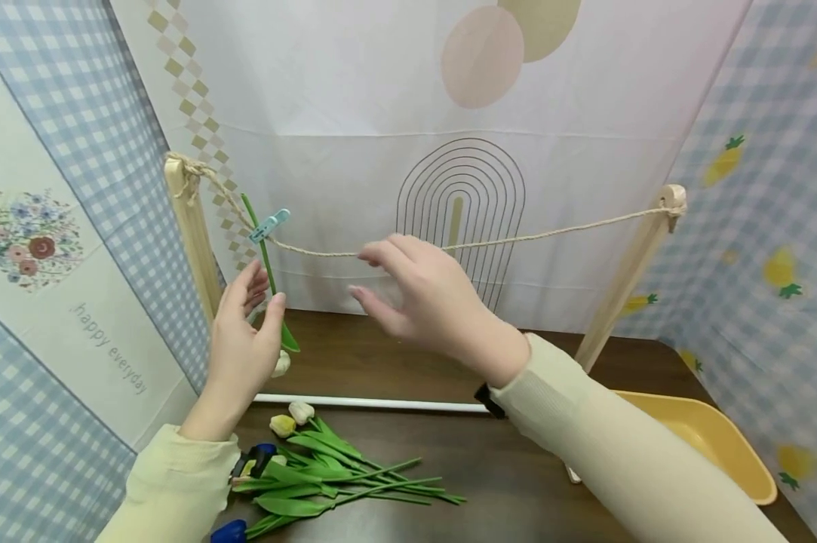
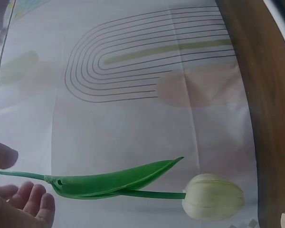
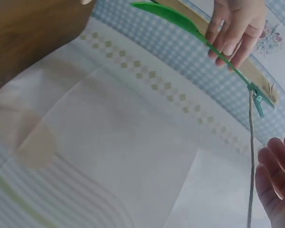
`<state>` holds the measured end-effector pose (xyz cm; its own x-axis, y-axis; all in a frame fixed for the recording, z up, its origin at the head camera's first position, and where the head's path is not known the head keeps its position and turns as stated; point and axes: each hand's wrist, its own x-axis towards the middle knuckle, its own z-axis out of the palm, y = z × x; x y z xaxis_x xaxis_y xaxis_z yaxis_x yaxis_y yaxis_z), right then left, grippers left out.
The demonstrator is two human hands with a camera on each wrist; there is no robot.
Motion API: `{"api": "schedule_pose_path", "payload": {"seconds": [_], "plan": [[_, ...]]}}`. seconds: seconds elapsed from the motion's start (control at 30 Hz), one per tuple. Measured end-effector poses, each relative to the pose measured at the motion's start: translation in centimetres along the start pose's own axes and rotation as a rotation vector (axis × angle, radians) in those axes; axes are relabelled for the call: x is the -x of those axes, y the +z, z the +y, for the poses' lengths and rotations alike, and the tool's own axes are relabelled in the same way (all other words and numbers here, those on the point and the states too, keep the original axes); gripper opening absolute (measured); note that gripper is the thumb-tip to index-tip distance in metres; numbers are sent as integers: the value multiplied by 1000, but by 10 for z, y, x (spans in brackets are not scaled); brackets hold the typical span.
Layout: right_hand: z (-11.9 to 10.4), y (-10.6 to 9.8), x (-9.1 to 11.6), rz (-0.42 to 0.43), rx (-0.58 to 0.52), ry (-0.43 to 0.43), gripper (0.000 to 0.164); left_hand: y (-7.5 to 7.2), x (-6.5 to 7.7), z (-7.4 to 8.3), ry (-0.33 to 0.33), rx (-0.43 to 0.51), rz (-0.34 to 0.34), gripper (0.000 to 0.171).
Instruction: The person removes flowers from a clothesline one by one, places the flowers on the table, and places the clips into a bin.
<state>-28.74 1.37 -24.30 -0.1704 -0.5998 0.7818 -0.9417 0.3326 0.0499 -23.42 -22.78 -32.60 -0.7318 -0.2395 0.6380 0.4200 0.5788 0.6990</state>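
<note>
A white tulip (image 2: 213, 197) hangs head down from a twine rope (image 1: 551, 235), its green stem clipped by a teal clothespin (image 1: 269, 225) near the rope's left end. Below the clip, my left hand (image 1: 241, 339) is around the stem with thumb and fingers apart. The left wrist view shows the stem passing between them, the leaf and bloom beyond the fingertips. My right hand (image 1: 428, 298) is in the air by the middle of the rope, fingers loosely bent and thumb apart, with nothing in it. In the head view my left hand partly covers the hanging bloom.
Wooden posts (image 1: 615, 290) hold the rope at both ends. A white bar (image 1: 374, 403) runs low between them. Several tulips (image 1: 333, 460), white, yellow and blue, lie on the dark table in front. A yellow tray (image 1: 734, 445) stands at the right, partly behind my sleeve.
</note>
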Motion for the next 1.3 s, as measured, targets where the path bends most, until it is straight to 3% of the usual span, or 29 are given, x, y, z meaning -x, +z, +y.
{"api": "schedule_pose_path", "payload": {"seconds": [0.2, 0.37, 0.53, 0.8, 1.0, 1.13, 1.3], "plan": [[-6, 20, -33, 8, 87, -6, 29, 11, -2, -4, 0, -4, 23, 45], [-11, 36, -49, -31, 200, 75, 38, 15, -6, -2, 55, -4, 79, 36], [-17, 45, -63, -87, 255, 145, 37, 16, -9, 0, 94, 2, 114, 27], [-26, 49, -71, -78, 235, 207, 30, 14, -12, 1, 122, 1, 126, 25], [-34, 50, -74, -114, 101, 282, 18, 5, -9, 0, 73, -9, 97, 26], [-40, 54, -76, -96, 51, 259, 12, -3, -6, 0, 66, -24, 104, 25], [-38, 55, -72, -9, 94, 184, 13, -1, -5, -3, 57, -23, 83, 25]]}}
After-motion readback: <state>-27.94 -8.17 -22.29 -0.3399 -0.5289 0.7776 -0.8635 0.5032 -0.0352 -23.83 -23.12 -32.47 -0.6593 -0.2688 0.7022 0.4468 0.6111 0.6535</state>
